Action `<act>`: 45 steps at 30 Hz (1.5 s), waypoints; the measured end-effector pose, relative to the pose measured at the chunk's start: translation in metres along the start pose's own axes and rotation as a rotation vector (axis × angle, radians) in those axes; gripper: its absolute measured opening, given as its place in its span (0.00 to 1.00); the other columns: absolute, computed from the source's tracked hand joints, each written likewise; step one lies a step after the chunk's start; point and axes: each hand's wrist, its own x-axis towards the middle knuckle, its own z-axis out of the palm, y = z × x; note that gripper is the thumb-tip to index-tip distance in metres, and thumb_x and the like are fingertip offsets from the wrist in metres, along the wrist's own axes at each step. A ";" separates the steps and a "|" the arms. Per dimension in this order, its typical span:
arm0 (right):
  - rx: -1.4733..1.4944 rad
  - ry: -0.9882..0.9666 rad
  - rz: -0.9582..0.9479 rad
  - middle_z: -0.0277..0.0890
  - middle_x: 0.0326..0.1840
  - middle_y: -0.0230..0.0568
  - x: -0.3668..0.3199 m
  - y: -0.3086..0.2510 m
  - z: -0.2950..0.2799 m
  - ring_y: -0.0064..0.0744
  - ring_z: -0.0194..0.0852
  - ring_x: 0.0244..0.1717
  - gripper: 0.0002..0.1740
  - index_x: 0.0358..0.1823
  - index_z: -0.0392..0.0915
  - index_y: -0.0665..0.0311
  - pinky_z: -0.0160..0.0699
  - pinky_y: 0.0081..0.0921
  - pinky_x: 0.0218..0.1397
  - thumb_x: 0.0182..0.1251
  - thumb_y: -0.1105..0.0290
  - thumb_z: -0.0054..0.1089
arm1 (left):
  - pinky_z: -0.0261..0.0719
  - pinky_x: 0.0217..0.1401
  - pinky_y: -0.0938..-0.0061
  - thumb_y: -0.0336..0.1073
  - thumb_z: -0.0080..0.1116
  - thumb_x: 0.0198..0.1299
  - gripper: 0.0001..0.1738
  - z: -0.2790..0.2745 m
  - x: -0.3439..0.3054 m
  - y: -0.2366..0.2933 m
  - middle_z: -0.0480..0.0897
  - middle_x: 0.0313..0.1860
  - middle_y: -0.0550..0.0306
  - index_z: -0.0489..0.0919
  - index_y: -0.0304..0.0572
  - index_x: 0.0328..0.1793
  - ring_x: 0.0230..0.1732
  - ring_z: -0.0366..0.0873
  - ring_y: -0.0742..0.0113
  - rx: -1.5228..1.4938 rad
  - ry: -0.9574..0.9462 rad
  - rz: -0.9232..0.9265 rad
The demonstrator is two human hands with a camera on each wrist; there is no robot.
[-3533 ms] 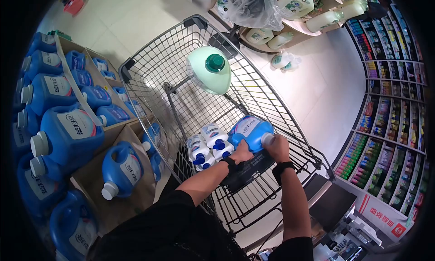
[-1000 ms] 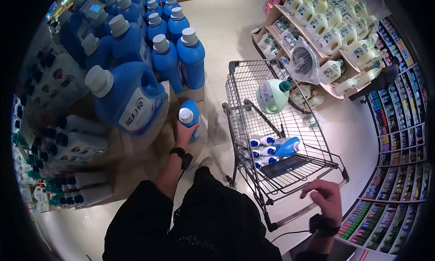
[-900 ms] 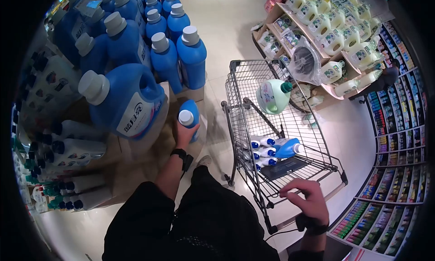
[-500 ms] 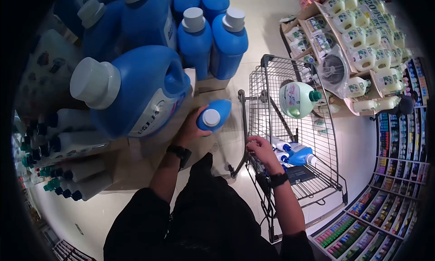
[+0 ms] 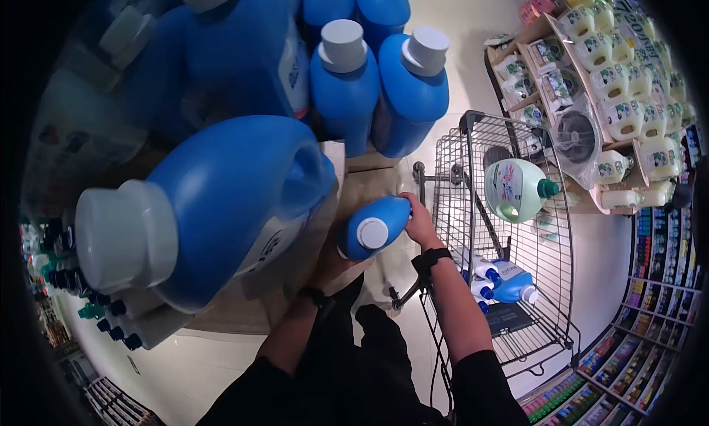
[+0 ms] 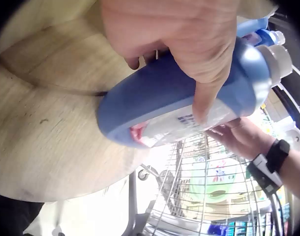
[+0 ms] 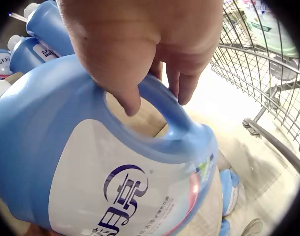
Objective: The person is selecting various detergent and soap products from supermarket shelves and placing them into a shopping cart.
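Note:
Both hands hold a blue laundry detergent jug [image 5: 395, 213] with a white cap, low beside the display. My left hand [image 5: 334, 260] grips its side; in the left wrist view the left thumb [image 6: 206, 101] lies across the white label. On the opposite side, my right hand [image 5: 421, 225] holds the handle, and the right wrist view has the thumb hooked into the handle opening. There the jug's label [image 7: 98, 172] faces the camera, with left fingertips [image 7: 36, 230] under its lower edge. In the left wrist view the jug slants over a pale wooden board [image 6: 66, 132].
A shopping cart [image 5: 569, 267] stands at the right, holding a pale green jug [image 5: 513, 189], a blue jug [image 5: 513, 282] and white bottles [image 5: 484, 271]. Close on the left, a large blue jug [image 5: 229, 197] and upright blue bottles [image 5: 346, 93] crowd the display. Shelves [image 5: 668, 278] line the far right.
Earlier both hands were on a blue jug in the cart. Then the left hand took this jug by the display; the right hand has come across from the cart to its handle.

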 end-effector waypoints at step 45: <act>1.487 0.298 0.353 0.57 0.18 0.23 -0.352 -0.194 -0.154 0.16 0.54 0.16 0.15 0.31 0.68 0.54 0.65 0.20 0.25 0.76 0.58 0.52 | 0.70 0.64 0.68 0.40 0.51 0.70 0.29 -0.043 -0.093 0.319 0.78 0.59 0.46 0.65 0.28 0.71 0.58 0.75 0.64 -0.360 -0.550 -0.359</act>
